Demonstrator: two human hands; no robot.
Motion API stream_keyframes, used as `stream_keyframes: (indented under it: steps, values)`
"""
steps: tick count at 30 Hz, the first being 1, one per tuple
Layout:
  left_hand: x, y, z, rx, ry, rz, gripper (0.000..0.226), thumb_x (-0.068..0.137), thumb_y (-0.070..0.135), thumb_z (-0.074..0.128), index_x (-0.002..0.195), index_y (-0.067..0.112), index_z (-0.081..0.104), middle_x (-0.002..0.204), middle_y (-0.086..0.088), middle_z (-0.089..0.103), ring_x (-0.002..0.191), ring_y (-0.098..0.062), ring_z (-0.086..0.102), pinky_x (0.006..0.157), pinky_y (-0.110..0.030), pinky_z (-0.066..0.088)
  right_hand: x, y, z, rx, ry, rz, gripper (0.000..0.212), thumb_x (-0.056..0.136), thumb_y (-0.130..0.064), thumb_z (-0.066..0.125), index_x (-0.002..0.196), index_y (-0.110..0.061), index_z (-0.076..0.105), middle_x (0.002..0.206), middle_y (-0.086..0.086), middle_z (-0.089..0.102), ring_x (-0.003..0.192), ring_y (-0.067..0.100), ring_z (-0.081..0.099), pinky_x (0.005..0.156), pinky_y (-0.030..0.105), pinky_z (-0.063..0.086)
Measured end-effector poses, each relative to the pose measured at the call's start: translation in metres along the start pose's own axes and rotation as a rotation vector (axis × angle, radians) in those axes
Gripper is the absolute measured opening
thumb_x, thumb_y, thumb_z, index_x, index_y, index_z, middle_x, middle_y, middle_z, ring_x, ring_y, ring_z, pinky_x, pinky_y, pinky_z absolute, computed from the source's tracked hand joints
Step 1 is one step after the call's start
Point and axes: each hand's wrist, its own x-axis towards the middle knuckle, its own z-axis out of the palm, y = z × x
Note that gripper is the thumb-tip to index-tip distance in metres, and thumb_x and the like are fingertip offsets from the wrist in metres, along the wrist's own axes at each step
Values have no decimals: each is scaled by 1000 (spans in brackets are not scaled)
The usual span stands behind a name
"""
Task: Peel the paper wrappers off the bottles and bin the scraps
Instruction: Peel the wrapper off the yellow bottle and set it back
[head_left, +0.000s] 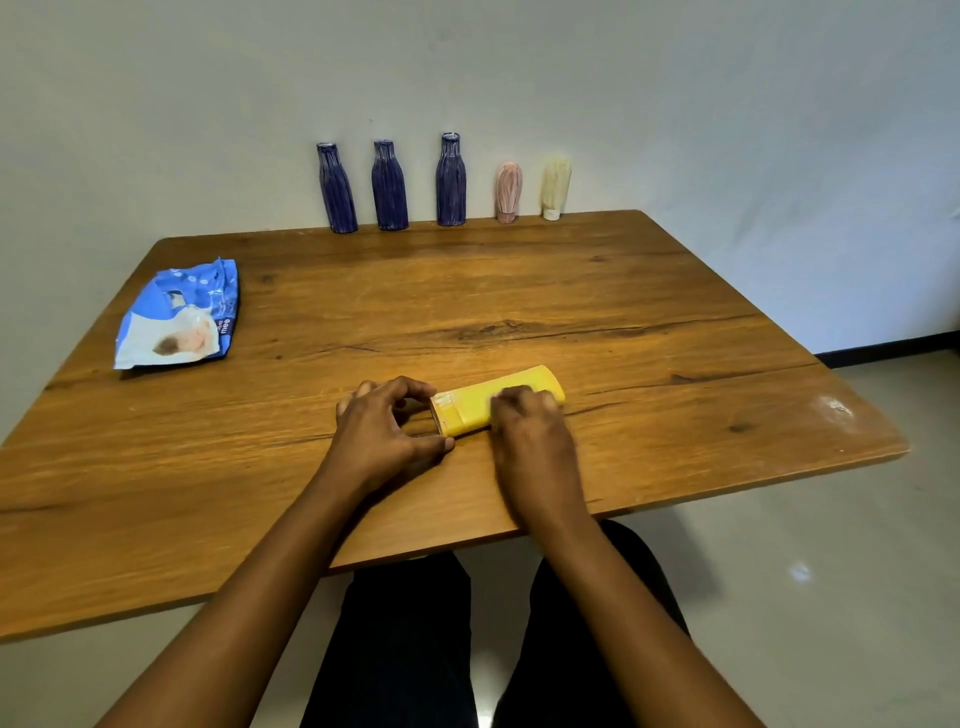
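Note:
A bottle in a yellow paper wrapper (475, 408) lies on its side on the wooden table (623, 322), near the front edge. My left hand (387, 428) curls round its left end, thumb below and fingers above. My right hand (527, 426) lies over the bottle's right half with fingers bent on the wrapper; it is blurred. Along the back edge stand three bottles in dark blue wrappers (336, 188) (389, 185) (450, 180), a pink-wrapped one (508, 192) and a cream-wrapped one (556, 188).
A blue and white plastic bag (179, 317) lies flat at the table's left side. A white wall rises behind the bottles. Tiled floor shows to the right and below, and my dark-trousered legs (415, 649) are under the front edge.

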Motion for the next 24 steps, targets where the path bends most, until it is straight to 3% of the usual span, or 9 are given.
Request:
stream_keyframes:
  steps: [2, 4, 8, 10, 15, 17, 22, 24]
  values:
    - [0, -1, 0, -24, -4, 16, 54, 60, 38, 85, 106, 43, 58, 97, 22, 44, 118, -19, 45, 98, -36, 34, -8, -16, 6, 27, -41, -129, 28, 80, -7, 69, 108, -9, 65, 108, 5, 61, 92, 22, 53, 59, 26, 45]
    - [0, 0, -1, -24, -17, 17, 53, 61, 36, 85, 107, 42, 58, 96, 27, 40, 117, -17, 44, 101, -40, 35, -6, -7, 7, 17, -55, -145, 29, 82, -7, 67, 110, -9, 65, 111, 5, 61, 94, 22, 53, 61, 26, 46]
    - [0, 1, -2, -28, -31, -2, 55, 60, 38, 86, 106, 44, 57, 95, 24, 40, 116, -18, 45, 101, -42, 38, 9, 42, -8, -16, 27, 160, 25, 87, -1, 58, 110, -7, 67, 105, 7, 62, 93, 23, 52, 70, 27, 43]
    - [0, 2, -1, -32, -30, -5, 54, 61, 38, 86, 106, 43, 57, 94, 23, 41, 116, -18, 45, 102, -42, 37, 12, 41, -10, -31, 26, 190, 25, 89, -2, 56, 111, -6, 67, 105, 8, 61, 94, 23, 51, 70, 28, 43]
    - [-2, 4, -2, -30, -2, 28, 49, 68, 28, 83, 112, 34, 61, 90, 27, 41, 108, -13, 42, 96, -33, 30, 0, -31, 0, 28, -137, -200, 25, 85, -6, 59, 110, -8, 64, 110, 7, 59, 97, 22, 49, 65, 29, 45]
    - [-2, 4, -2, -23, -9, 36, 49, 68, 28, 82, 112, 34, 60, 90, 29, 42, 110, -13, 43, 92, -30, 25, 3, -32, -1, 37, -187, -252, 25, 86, -7, 57, 110, -8, 64, 112, 6, 58, 98, 21, 48, 65, 30, 46]
    - [2, -2, 1, -20, -12, -18, 57, 59, 42, 86, 108, 43, 57, 107, 8, 53, 114, -17, 43, 90, -30, 30, 22, 30, -14, -96, -39, 95, 22, 84, 0, 55, 96, -12, 69, 95, 2, 61, 87, 20, 49, 61, 28, 39]
    - [3, -2, 1, -20, -17, -15, 57, 59, 43, 86, 108, 44, 57, 108, 8, 52, 114, -17, 44, 90, -30, 30, 23, 31, -14, -99, -28, 139, 23, 83, 2, 56, 98, -11, 68, 97, 2, 61, 88, 20, 49, 62, 29, 41]
